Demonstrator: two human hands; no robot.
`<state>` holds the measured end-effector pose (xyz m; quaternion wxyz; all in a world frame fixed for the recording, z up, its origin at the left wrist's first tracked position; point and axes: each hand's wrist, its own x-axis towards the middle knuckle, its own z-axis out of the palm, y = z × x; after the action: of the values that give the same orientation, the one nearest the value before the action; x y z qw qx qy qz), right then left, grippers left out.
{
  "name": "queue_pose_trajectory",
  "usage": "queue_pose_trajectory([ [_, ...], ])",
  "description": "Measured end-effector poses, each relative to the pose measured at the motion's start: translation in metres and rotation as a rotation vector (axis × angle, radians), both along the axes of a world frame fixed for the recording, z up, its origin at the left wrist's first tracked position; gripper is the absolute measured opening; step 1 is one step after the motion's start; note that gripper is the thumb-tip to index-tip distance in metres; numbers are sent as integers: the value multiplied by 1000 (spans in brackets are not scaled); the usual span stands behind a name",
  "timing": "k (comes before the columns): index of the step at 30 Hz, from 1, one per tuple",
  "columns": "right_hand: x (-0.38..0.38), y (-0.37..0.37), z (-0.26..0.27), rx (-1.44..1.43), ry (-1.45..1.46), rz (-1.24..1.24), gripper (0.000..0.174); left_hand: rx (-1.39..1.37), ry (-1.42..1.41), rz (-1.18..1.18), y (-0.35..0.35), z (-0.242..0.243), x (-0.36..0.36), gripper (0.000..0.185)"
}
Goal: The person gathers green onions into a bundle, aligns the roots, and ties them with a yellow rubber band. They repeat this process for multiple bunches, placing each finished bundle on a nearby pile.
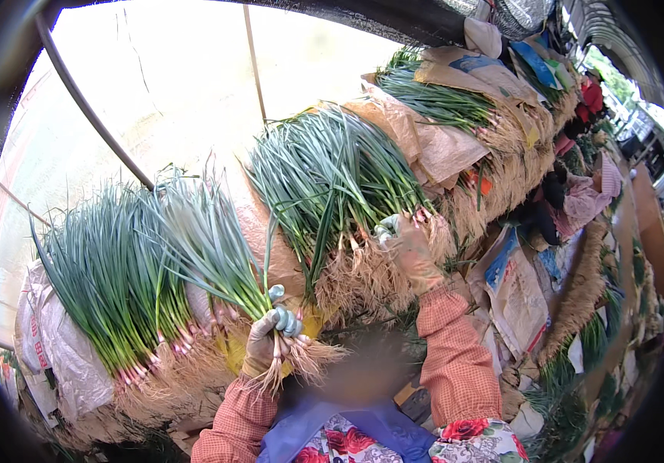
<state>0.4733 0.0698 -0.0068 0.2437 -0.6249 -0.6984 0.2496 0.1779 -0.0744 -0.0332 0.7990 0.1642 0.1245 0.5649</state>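
My left hand (274,333), in a fingertip-coated glove, is closed around the stems of a bunch of green garlic plants (222,260), with pale bulbs and tan roots hanging below the fist. My right hand (404,240), gloved too, reaches to the bulb end of a large pile of the same plants (332,168); its fingertips are among the stems, and whether they grip any cannot be told. Left of my left hand lies another pile (118,283), leaves pointing away and roots towards me.
Woven plastic sacks (72,341) lie under and between the piles. Further right, more plants (436,95) lie partly beneath a tan sack (471,72). Another person in pink clothing (586,199) is at the right. Sacks and plants cover the ground there. A curved pipe (92,110) stands behind.
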Motion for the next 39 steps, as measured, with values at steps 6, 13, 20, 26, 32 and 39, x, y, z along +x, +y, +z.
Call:
queue_pose_trajectory([
  [6, -82, -82, -77, -488, 808, -17, 24, -53, -14, 1, -7, -19, -4, 30],
  [13, -162, -64, -96, -551, -40, 198, 37, 23, -157, -44, -9, -8, -6, 15],
  [20, -56, -120, -3, -683, -654, 859, 43, 266, -52, 156, 33, 29, -31, 22],
  [26, -73, -4, 46, -226, -522, 102, 64, 18, 17, 73, 46, 0, 20, 46],
  [32, -58, -12, 13, -540, 221, 221, 22, -218, 323, 58, 52, -17, 25, 31],
  [39, -50, -67, -48, -579, 1127, 56, 31, -329, 249, -15, 52, -31, 32, 27],
])
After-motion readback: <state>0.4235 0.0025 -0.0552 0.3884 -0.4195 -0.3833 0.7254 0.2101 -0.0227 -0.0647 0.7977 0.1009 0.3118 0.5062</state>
